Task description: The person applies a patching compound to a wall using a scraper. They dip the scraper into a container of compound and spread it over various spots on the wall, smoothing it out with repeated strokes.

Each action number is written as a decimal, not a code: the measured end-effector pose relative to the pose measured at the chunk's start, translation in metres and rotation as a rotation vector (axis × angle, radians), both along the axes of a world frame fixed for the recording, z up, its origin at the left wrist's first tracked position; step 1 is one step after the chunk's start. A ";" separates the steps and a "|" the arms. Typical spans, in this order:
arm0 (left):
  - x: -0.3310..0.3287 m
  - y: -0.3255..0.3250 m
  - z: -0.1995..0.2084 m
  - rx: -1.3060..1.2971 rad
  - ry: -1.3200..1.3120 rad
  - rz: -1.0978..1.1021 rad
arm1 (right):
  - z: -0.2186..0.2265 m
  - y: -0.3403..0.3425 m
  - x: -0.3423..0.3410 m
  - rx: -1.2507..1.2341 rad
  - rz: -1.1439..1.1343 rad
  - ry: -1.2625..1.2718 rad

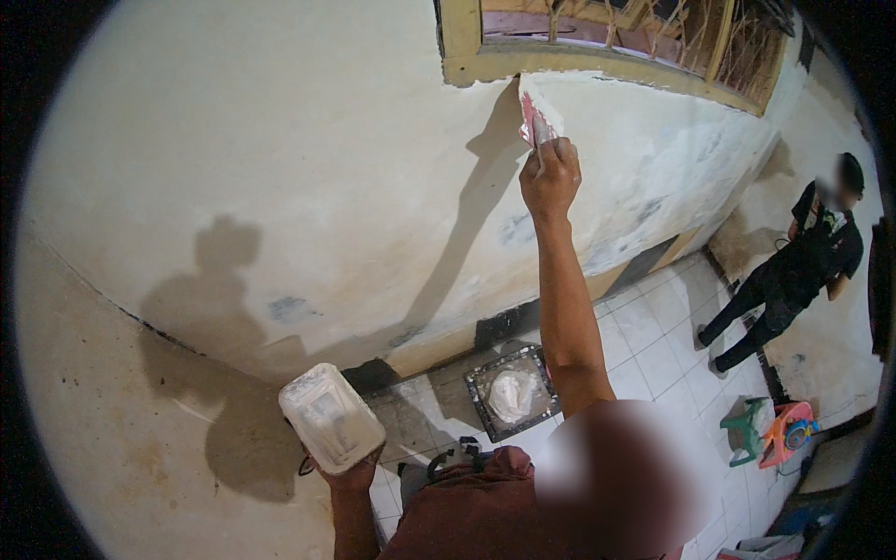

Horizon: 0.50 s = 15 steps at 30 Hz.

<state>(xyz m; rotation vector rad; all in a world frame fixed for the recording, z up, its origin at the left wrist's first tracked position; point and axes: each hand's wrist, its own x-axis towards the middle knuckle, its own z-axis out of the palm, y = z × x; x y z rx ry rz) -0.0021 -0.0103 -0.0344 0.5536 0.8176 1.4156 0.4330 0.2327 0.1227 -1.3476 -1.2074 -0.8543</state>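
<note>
My right hand (551,177) is raised high against the pale wall (308,140), closed round the handle of a putty knife (534,121). White paste coats the reddish blade, and its tip meets the wall just under the lower edge of a yellow window frame (588,62). Low on the left, my left hand (351,474) supports a white rectangular plastic tub (329,411) from beneath. The tub is tilted, with its inside smeared in whitish paste; most of the left fingers are hidden behind it.
On the tiled floor by the wall lies a dark, paint-spattered square board (499,428) with a white plastic bag (511,397) on it. A person in black (789,257) stands at the right. Near them are a green stool (742,435) and an orange stool (782,431).
</note>
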 end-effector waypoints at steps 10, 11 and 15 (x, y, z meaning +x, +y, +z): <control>-0.004 0.008 -0.010 -0.009 -0.063 -0.051 | -0.087 -0.011 -0.155 -0.134 0.370 0.055; -0.002 0.010 -0.011 0.002 -0.137 -0.078 | -0.100 -0.026 -0.176 -0.133 0.463 0.019; 0.012 0.005 0.019 -0.064 -0.568 -0.048 | -0.117 -0.084 -0.202 -0.274 0.592 0.342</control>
